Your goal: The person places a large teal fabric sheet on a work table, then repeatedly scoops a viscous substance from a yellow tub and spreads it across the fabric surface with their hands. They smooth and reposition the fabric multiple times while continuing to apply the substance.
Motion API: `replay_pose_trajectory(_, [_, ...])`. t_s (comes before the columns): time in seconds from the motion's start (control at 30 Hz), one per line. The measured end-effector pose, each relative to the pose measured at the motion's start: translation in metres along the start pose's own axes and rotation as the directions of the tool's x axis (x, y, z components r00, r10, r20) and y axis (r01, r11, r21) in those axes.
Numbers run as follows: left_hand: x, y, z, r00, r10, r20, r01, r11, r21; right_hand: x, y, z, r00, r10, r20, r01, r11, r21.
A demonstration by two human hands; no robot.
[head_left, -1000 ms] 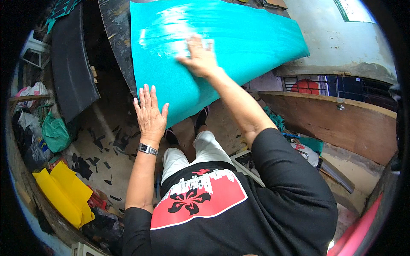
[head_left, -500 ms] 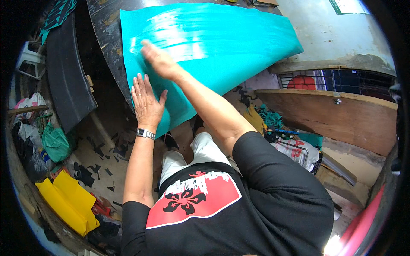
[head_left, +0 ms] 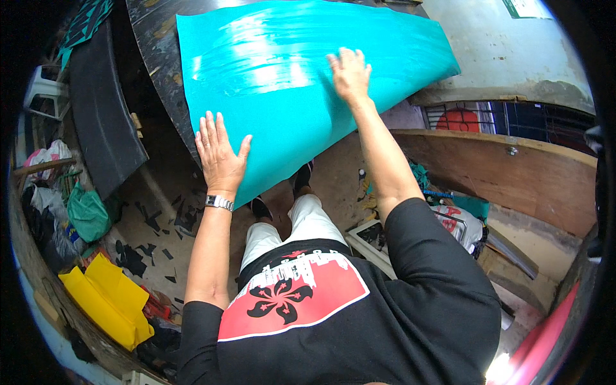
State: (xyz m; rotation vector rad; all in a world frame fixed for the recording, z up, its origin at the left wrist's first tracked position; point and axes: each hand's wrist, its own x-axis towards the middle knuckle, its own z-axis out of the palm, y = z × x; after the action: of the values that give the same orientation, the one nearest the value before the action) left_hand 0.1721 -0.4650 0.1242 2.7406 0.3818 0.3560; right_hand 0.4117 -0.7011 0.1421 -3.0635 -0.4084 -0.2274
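Observation:
A large teal sheet [head_left: 269, 131] lies over a dark table [head_left: 151, 38], and its near edge hangs toward my legs. Its upper part carries a shiny, streaked, wet-looking film; the part nearer me is matt. My left hand [head_left: 221, 157] rests flat on the sheet's left edge, thumb spread from the fingers, a metal watch on the wrist. Over the right half of the sheet, by the lower border of the shiny area, is my right hand [head_left: 351, 78]. Its fingers are apart and I see nothing held in them. Whether it touches the surface is hard to tell.
To the left hangs a curved black sheet [head_left: 102, 122] beside a white plastic stool [head_left: 48, 93]. Yellow sheets [head_left: 109, 298] and a green bag [head_left: 86, 212] lie lower left. Black scraps [head_left: 131, 260] litter the floor. A wooden board [head_left: 500, 170] stands at the right.
My right hand has swept from the sheet's left side, near my left hand, across to the right. My left hand has stayed in place on the edge.

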Motion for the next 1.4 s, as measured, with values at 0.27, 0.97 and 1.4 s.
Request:
replay_pose_trajectory(0.27, [-0.002,-0.009,-0.009,0.984,0.175,-0.027,-0.176,0.948,-0.264,-0.022,-0.112,0.023,0.89,-0.418,0.185,0.361,0.891,0.275])
replay_pose_trajectory(0.97, [0.009,0.01,-0.019,0.992,0.006,0.129,-0.007,1.0,0.001,0.128,-0.039,-0.069,0.934,-0.184,-0.306,0.353,0.609,0.71])
replay_pose_trajectory(1.4, [0.01,0.009,-0.017,0.984,-0.113,0.135,0.107,0.993,0.053,0.396,0.092,0.008,0.978,-0.123,0.17,0.173,0.93,-0.326])
